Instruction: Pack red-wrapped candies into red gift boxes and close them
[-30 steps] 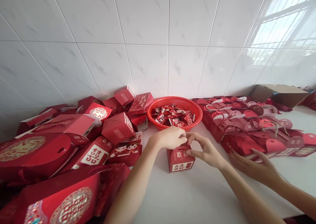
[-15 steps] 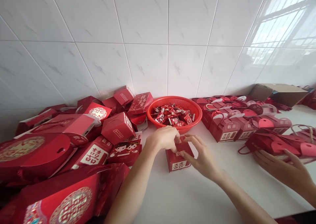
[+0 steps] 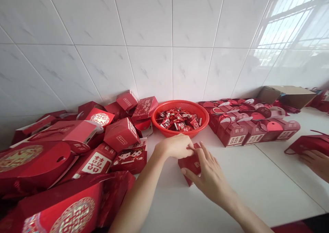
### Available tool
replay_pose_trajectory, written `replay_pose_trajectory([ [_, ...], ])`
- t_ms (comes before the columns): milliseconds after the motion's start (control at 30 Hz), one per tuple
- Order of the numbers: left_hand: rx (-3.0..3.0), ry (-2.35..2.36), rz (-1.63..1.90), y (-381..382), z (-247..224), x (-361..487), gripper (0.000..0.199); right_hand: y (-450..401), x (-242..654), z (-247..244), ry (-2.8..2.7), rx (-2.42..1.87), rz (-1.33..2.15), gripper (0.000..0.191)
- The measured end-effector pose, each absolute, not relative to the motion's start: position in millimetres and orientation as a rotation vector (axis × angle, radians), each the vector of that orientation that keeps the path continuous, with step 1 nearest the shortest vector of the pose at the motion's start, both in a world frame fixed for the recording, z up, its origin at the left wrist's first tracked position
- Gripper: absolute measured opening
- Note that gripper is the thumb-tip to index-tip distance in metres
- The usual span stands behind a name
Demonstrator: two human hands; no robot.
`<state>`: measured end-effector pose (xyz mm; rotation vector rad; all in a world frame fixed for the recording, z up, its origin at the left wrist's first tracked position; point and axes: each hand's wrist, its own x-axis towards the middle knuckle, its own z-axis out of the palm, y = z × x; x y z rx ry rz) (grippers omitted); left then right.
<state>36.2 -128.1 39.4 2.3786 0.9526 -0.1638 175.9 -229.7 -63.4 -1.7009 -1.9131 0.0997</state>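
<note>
**Left hand and right hand are both at one small red box**

The left hand reaches over the top of the box from the left side, with its fingers curled inward and the fingertips at the upper edge. If it pinches a part of the lid, I cannot tell, because the knuckles cover this place. The right hand is half open and bent around the box: the thumb lies against the near face, and the other fingers go over the right part, so it has hold of the box. Of the printed sign on the face, only a portion can be seen.

The box is at the white table, in front of the red basket and apart from it, with one corner turned toward the viewer. The basket contains many wrapped packets. To the left there is a disordered pile of red boxes. To the right, handled boxes stand close together in rows, and behind them is a brown carton. At the right edge, another person touches a dark red box.
</note>
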Motion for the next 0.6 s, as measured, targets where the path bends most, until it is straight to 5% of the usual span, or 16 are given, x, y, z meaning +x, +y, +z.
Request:
replay_pose_trajectory([
  [200,2.449,0.713,-0.125,-135,37,47,0.022,-240,202,-62,-1.693,-1.764,0.109,0.029],
  [600,2.357,0.887,-0.031,-126,57,10,0.055,-265,358,-19,-0.971,-2.083,-0.092,0.035],
])
